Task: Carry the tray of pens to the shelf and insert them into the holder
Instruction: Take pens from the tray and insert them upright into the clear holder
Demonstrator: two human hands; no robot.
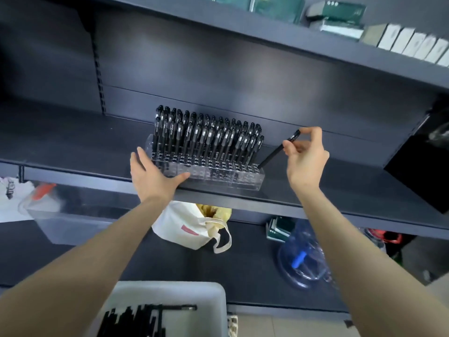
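A clear plastic pen holder (245,181) stands at the front edge of the dark shelf (73,142), with several black pens (206,137) upright in its back rows. My left hand (153,176) rests flat against the holder's left end, fingers straight. My right hand (307,156) pinches a black pen (274,154) near its cap; the pen slants down-left with its tip at the holder's right end. Below, a white tray (201,295) holds several loose black pens (136,322).
A cream tote bag (187,227) and a clear blue water jug (301,259) sit on the lower shelf. A black box (418,166) stands on the pen shelf at right. Boxes line the upper shelf (340,18). A clear bin (60,215) sits at lower left.
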